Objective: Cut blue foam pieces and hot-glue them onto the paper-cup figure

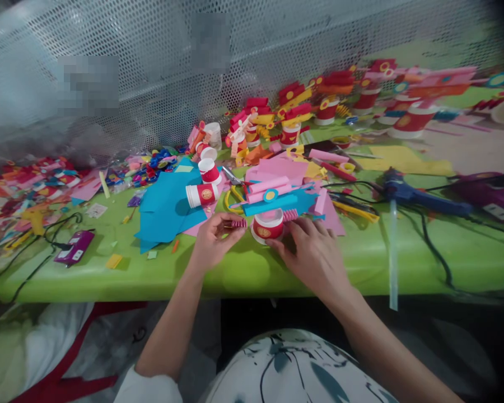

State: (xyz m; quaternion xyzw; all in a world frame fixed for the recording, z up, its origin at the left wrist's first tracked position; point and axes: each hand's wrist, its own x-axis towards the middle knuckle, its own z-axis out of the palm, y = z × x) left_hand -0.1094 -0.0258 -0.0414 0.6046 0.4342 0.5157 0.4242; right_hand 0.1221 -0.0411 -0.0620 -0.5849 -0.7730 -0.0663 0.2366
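Observation:
A red and white paper cup stands upside down before me, bearing rolled pink and blue paper tubes with a yellow and blue disc. On the cup's left, my left hand pinches a small coiled dark-pink strip between thumb and fingers. My right hand is at the cup's right side, its thumb against the lower wall and its fingers curled by a second pink coil. Two more paper cups lie and stand at the left on blue paper.
Blue sheets and pink paper cover the middle. A blue glue gun with a hanging glue stick is at right; a purple power box at left. Several finished cup models line the back by a perforated metal panel.

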